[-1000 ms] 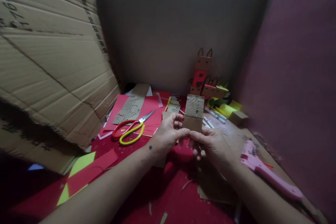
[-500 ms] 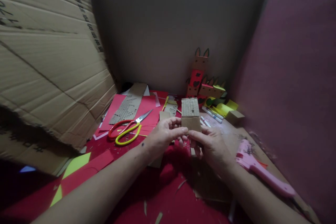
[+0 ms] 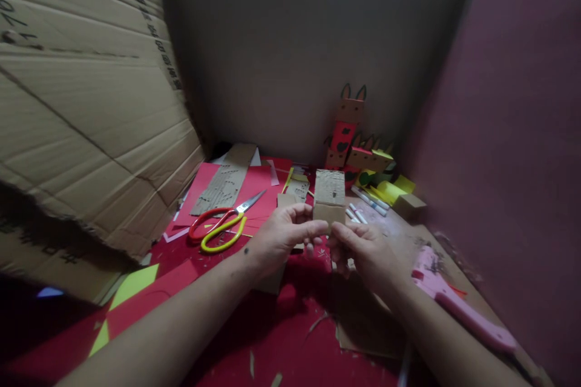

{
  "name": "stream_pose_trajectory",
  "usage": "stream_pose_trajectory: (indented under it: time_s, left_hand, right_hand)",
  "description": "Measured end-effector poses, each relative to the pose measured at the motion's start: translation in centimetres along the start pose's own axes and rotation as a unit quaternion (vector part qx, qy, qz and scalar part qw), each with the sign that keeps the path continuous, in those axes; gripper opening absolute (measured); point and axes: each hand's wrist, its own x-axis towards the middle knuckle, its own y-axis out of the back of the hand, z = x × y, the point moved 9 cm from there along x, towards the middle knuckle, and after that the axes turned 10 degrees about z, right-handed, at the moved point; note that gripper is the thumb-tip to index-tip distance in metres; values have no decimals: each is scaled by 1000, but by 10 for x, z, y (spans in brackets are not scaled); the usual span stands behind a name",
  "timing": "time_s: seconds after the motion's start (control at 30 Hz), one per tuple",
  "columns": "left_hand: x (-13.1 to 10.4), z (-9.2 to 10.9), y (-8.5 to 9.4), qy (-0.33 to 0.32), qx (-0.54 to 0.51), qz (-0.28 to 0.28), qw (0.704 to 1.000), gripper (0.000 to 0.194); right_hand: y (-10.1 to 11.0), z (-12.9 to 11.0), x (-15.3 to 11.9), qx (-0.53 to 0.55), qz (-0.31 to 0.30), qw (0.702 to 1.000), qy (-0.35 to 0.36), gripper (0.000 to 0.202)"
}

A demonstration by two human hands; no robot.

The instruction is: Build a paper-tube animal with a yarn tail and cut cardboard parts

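A small folded cardboard piece, box-like with a corrugated upper face, is held up between both hands. My left hand grips its lower left edge, thumb in front. At the lower right edge my right hand pinches it between thumb and fingers. The two thumbs nearly meet at its bottom. Beneath my right hand lies a flat cardboard sheet. Scissors with one red and one yellow handle rest left of my left hand, blades partly apart. The piece's back and underside are hidden.
A pink glue gun lies at the right. Behind stand several cardboard animal figures with pointed ears. White markers lie near them. Red paper and a cardboard strip are at the back left. A large cardboard box rises on the left.
The view has shifted slightly. Both hands keep their hold on the cardboard piece, and the right thumb sits a little closer to the left one.
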Motion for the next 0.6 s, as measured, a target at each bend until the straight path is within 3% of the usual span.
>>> stream_pose_trajectory:
  time_s: [0.13,0.23,0.37,0.6]
  left_hand:
    - [-3,-7,-3,39,13,2,999,18]
    - [-5,-4,-3,31,7,25,999,17]
    - [-3,0,-2,13,0,50,999,19]
    - [1,-10,7,23,-26,50,998,21]
  right_hand:
    - [0,2,-2,-60,22,998,0,32]
    - [0,0,-6,-80,42,996,21,32]
    - [0,-5,-8,-65,41,995,57,32]
    - [1,-7,-1,-20,22,998,53,29]
